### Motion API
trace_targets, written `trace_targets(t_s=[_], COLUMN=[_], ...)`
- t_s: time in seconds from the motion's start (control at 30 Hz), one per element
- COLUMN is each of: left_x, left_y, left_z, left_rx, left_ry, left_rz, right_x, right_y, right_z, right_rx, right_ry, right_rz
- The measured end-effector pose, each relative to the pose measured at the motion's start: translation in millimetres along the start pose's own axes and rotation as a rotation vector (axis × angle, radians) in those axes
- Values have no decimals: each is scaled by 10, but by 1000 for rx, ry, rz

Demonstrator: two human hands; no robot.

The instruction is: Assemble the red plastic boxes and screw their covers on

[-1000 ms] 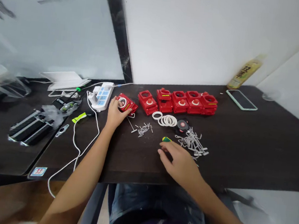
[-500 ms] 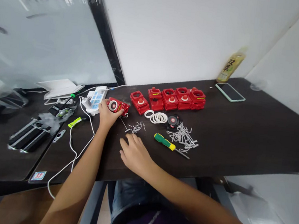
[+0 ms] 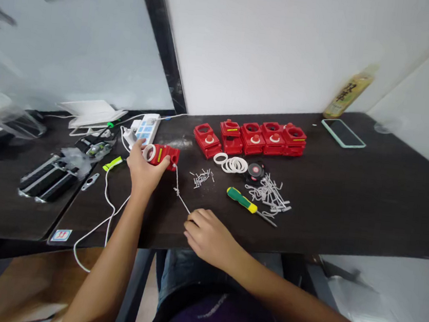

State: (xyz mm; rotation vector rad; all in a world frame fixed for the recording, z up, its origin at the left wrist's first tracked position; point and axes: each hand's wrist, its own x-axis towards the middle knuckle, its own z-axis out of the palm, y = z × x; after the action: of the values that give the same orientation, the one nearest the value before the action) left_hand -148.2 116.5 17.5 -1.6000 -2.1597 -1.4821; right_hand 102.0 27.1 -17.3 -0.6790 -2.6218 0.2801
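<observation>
- We saw the left hand [image 3: 144, 171] gripping a red housing [image 3: 164, 155] on the surface [image 3: 368, 199], apparently to steady it.
- A wire [image 3: 180, 192] ran to the right hand [image 3: 209, 238], fingers narrow; hold unclear.

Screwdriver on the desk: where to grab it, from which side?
Take the screwdriver by its green-and-yellow handle, coming from the near edge of the desk. It lies flat and angled, with the handle end toward the right hand. The bare desk in front leaves room for fingers, while bent pins crowd the far side.
</observation>
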Motion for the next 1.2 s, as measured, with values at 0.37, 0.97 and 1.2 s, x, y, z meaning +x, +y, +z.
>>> trace_targets(t_s=[0.37,0.97,1.2], left_x=[-1039,-1516,-1868], left_y=[343,615,851], left_z=[-429,-302,-411], left_rx=[206,220,-171], left_ry=[-152,-156,-81], left_rz=[28,71,310], right_x=[-886,-692,-704], right_y=[186,391,201], right_z=[-285,-519,-285], right_rx=[7,-27,100], right_ry=[205,163,87], right_rz=[259,354,478])
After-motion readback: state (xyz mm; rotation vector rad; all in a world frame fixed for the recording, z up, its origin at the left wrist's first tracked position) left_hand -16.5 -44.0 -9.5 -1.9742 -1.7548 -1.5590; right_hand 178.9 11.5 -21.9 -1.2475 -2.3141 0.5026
